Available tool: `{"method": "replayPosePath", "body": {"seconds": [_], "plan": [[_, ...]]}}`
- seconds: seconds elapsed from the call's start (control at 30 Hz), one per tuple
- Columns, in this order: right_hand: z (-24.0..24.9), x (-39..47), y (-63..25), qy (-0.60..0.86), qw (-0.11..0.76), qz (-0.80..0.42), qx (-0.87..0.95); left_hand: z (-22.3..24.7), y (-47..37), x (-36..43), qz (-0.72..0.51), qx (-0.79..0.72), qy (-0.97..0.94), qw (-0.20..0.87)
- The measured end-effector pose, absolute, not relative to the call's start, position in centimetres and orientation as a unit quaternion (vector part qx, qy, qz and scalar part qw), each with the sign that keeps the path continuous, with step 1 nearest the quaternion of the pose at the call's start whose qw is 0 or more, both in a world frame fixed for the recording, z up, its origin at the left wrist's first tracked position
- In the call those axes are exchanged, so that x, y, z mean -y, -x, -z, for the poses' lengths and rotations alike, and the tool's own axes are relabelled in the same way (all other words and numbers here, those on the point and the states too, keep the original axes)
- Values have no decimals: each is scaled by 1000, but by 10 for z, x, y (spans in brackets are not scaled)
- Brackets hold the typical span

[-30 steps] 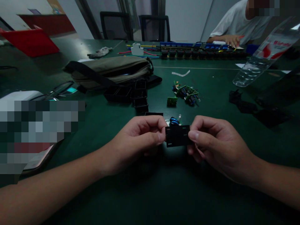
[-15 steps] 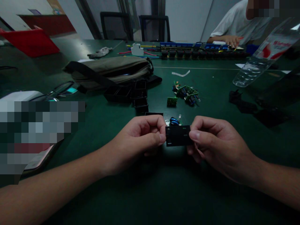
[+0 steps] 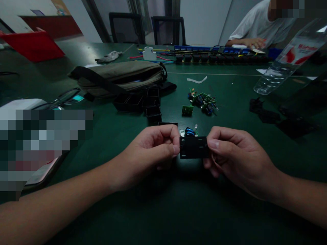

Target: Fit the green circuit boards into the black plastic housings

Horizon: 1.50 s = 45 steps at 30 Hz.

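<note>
A flat black plastic piece with small slots is held up between both hands. My left hand pinches its left edge between thumb and forefinger. At the right edge, my right hand grips it the same way, its other fingers curled below. Just behind the piece's top edge shows a small circuit board with a blue-and-black coil and a clear part; how it rests is hidden. Farther back lie a single green board and a pile of boards. Several black plastic boxes sit behind my left hand.
A grey-green bag lies behind the boxes. Glasses are at the left, a clear bottle and black parts at the right. Across the table, a person's hand is near a long wired strip.
Both hands keep their grip; the black piece has shifted very slightly left. Across the table, the other person's hand has moved a little to the right.
</note>
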State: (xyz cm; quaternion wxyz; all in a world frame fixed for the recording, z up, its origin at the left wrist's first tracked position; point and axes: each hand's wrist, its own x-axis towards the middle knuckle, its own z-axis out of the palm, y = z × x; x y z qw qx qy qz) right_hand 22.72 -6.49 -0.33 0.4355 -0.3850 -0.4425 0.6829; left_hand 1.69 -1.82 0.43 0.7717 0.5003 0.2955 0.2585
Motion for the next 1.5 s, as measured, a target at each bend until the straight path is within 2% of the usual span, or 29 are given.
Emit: {"method": "replayPosePath", "body": {"seconds": [1.5], "plan": [[5, 65, -229, 400, 426, -665, 464, -7, -17, 20, -253, -316, -516, 755]]}}
